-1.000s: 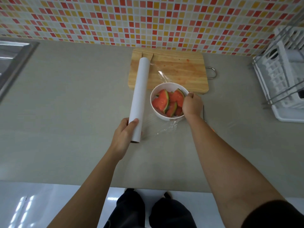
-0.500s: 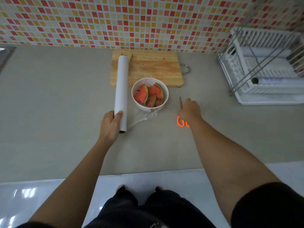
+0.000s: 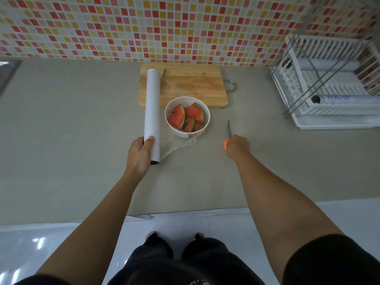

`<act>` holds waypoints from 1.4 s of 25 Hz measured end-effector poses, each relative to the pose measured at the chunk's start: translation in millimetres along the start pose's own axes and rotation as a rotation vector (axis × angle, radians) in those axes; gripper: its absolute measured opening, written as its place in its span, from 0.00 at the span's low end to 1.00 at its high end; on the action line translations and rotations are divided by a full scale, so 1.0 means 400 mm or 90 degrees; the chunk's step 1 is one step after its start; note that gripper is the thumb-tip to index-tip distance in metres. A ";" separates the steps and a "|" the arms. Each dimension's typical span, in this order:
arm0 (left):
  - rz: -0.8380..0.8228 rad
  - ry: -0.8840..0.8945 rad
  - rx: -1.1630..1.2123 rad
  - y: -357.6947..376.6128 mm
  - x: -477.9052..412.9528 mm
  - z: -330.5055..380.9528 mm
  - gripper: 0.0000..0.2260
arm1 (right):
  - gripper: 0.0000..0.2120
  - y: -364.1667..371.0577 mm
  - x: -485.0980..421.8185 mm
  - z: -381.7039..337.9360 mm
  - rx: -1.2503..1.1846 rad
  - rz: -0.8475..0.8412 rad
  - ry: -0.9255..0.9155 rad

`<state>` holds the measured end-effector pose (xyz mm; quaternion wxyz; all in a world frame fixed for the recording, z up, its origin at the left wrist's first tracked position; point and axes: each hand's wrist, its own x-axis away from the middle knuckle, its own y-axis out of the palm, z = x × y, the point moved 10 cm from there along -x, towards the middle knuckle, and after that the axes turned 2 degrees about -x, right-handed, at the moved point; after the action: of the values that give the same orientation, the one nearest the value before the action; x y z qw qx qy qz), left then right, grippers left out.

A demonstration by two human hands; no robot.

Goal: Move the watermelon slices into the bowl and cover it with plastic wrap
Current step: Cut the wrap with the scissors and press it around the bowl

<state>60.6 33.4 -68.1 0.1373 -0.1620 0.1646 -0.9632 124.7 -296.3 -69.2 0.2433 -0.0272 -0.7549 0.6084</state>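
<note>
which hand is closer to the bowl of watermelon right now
Left, narrowly. The left hand grips the plastic wrap roll just below-left of the bowl; the right hand is on the scissors, off to its right.

Dim, even light, soft shadows, glare on the floor (image 3: 30, 245), wide-angle bending at the edges.

1. The long white matt paper-faced roll (image 3: 152, 114) feeds clear glossy wrinkled film (image 3: 178, 144).
2. At its 3 o'clock, the round white glossy bowl (image 3: 202, 125).
3. At 12 o'clock, the pale bare-grained wooden board (image 3: 197, 87).
4. The grey countertop (image 3: 72, 128) looks matt, smooth.
</note>
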 end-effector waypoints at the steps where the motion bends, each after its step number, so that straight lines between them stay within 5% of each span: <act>1: -0.001 -0.004 0.007 -0.001 0.001 0.002 0.13 | 0.15 -0.021 0.003 -0.009 -0.027 0.010 -0.016; 6: -0.013 -0.025 0.060 -0.002 0.009 0.021 0.13 | 0.13 -0.186 0.084 -0.158 -0.486 0.076 -0.188; 10: -0.010 -0.052 0.070 -0.003 0.013 0.009 0.14 | 0.09 -0.157 0.251 -0.301 -0.846 -0.095 -0.286; 15: -0.012 -0.057 0.126 0.007 0.008 0.002 0.12 | 0.17 0.057 0.385 -0.297 -0.866 -0.234 -0.167; 22: -0.046 -0.059 0.171 0.015 0.004 0.004 0.11 | 0.13 0.260 0.516 -0.202 -0.841 -0.321 -0.016; 35: -0.058 -0.069 0.164 0.015 0.007 0.006 0.11 | 0.11 0.250 0.486 -0.275 -0.832 -0.360 -0.064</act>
<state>60.3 26.5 -67.6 0.1217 -0.2023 0.0243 -0.9714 -27.9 -105.2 -81.6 0.2910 0.0573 -0.9535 -0.0546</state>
